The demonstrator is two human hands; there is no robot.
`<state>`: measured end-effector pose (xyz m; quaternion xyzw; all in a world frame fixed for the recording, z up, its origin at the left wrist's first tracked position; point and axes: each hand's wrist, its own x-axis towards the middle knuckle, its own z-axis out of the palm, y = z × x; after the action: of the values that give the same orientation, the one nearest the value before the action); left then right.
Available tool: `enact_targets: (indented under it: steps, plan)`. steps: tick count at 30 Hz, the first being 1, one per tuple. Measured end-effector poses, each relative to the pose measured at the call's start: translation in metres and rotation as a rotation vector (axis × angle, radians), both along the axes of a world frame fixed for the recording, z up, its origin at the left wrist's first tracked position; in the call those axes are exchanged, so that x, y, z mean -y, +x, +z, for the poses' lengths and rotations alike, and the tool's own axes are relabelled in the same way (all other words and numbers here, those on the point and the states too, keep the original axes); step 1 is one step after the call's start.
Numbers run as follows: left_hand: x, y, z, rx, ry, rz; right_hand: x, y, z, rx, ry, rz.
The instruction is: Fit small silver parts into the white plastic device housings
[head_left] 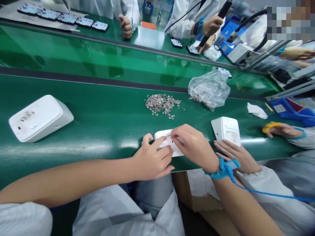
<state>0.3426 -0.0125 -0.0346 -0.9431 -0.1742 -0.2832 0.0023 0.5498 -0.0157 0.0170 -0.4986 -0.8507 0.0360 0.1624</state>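
**White unit (161,133) on the near side of the metal-parts heap (161,104)**

It lies directly beneath both hands' fingers, neither clearly nearer; its long axis is hidden. The left hand (153,161) touches it with bent, parted fingers; whether they clasp it, I cannot tell. The right hand's (193,144) fingers are bunched together over it; any small part between them is hidden. Left of the heap, a second unit (45,113) bears print, unreadable; no brand shows legibly.
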Motion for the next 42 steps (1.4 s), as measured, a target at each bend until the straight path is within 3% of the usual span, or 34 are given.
enact_targets:
  steps: [4,11,21,24,28,32,42]
  plan:
    - [0.0,0.0,0.0,-0.009,0.005,-0.01,0.018,0.006,-0.007,-0.1,0.048,0.07]
    - [-0.003,0.0,-0.001,-0.014,0.02,-0.03,0.024,0.01,-0.015,-0.015,0.182,0.152]
    - [-0.006,0.002,-0.001,0.008,-0.061,-0.056,0.025,0.008,-0.015,0.009,0.164,0.163]
    - [-0.004,0.001,-0.001,-0.028,-0.02,-0.07,0.026,0.005,-0.015,-0.005,0.124,0.161]
    - [-0.001,0.001,-0.001,-0.076,0.081,-0.089,0.022,0.001,-0.013,-0.167,0.148,0.039]
    - [-0.001,0.001,-0.001,-0.081,0.086,-0.079,0.004,-0.004,-0.011,-0.093,0.135,-0.109]
    - [-0.003,0.003,-0.003,-0.044,-0.049,-0.098,-0.008,-0.006,-0.013,-0.022,-0.013,-0.07]
